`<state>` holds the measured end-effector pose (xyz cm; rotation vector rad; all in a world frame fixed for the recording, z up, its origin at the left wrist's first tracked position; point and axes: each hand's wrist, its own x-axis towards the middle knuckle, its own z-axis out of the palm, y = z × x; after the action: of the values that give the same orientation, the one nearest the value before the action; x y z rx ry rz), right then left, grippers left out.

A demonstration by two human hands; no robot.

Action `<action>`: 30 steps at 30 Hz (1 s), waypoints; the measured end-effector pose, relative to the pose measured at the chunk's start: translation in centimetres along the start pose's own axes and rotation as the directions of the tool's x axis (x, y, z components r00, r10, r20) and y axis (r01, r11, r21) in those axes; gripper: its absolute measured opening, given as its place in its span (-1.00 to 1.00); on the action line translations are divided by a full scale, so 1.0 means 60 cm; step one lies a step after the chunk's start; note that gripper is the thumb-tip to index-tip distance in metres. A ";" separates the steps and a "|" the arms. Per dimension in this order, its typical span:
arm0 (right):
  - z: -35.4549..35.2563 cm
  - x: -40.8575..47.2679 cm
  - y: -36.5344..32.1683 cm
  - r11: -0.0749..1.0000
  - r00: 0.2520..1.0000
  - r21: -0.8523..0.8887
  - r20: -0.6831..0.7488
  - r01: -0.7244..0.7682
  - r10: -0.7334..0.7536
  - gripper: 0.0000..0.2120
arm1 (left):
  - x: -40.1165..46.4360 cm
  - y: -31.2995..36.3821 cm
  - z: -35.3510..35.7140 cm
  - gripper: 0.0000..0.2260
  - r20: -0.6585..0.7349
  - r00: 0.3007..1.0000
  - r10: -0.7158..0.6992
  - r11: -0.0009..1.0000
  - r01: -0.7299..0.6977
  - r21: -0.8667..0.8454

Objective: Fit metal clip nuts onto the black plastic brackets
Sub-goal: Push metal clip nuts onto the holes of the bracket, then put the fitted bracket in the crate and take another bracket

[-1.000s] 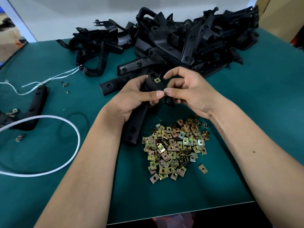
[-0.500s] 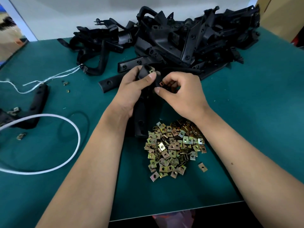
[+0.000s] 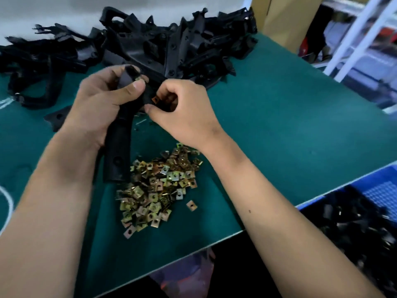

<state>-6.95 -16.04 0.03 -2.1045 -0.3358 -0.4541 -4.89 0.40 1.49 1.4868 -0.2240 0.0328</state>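
Since half a second ago the view has swung right, bringing a blue crate of dark parts into sight at the worktop's edge, and the bracket has been tipped a little more upright in the hands. The left hand wraps the bracket's upper end, thumb pressed across it; the right hand has its grip pinched on a clip nut at the bracket's side tab, touching the plastic. The step in hand looks like seating that nut (a second one seems already on near the top end, though blur makes this uncertain). Next would be a firm push until it seats fully, then another from the pile of clip nuts just below. Unfitted brackets are heaped beyond.
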 end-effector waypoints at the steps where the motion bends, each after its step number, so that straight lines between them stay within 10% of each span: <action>1: -0.019 -0.008 0.002 1.000 0.999 0.006 -0.049 -0.016 0.016 -0.75 | 0.002 0.011 0.023 -0.88 0.039 0.999 0.022 0.999 -0.023 0.042; 10: -0.315 -0.166 0.116 0.966 0.845 0.126 -0.468 -0.226 0.259 -0.64 | -0.025 0.024 0.401 -0.73 0.401 0.889 0.220 0.953 -0.284 0.109; 15: -0.464 -0.376 0.211 0.863 0.514 0.316 -0.703 -0.394 0.492 -0.77 | -0.113 -0.030 0.624 -0.27 0.763 0.646 0.020 0.939 -0.274 0.207; 19: -0.498 -0.539 0.303 0.616 0.229 0.332 -0.721 -0.714 0.654 -0.61 | -0.207 -0.137 0.716 -0.39 0.877 0.433 -0.209 0.847 -0.368 0.384; 24: -0.445 -0.668 0.382 0.171 0.080 0.074 -0.664 -0.982 0.743 -0.57 | -0.305 -0.313 0.709 -0.28 0.742 0.309 -0.595 0.705 -0.242 0.666; 26: -0.430 -0.686 0.394 0.068 0.038 0.024 -0.630 -0.997 0.775 -0.58 | -0.328 -0.354 0.691 -0.29 0.693 0.308 -0.652 0.651 -0.241 0.719; 30: -0.430 -0.663 0.391 0.069 0.060 -0.018 -0.734 -0.997 0.676 -0.61 | -0.311 -0.316 0.701 -0.49 0.766 0.542 -0.346 0.807 -0.245 0.537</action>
<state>-37.91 -52.85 -22.00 -2.0314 1.7251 -0.3315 -25.53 -40.72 -17.45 2.0554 -1.0579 -0.7835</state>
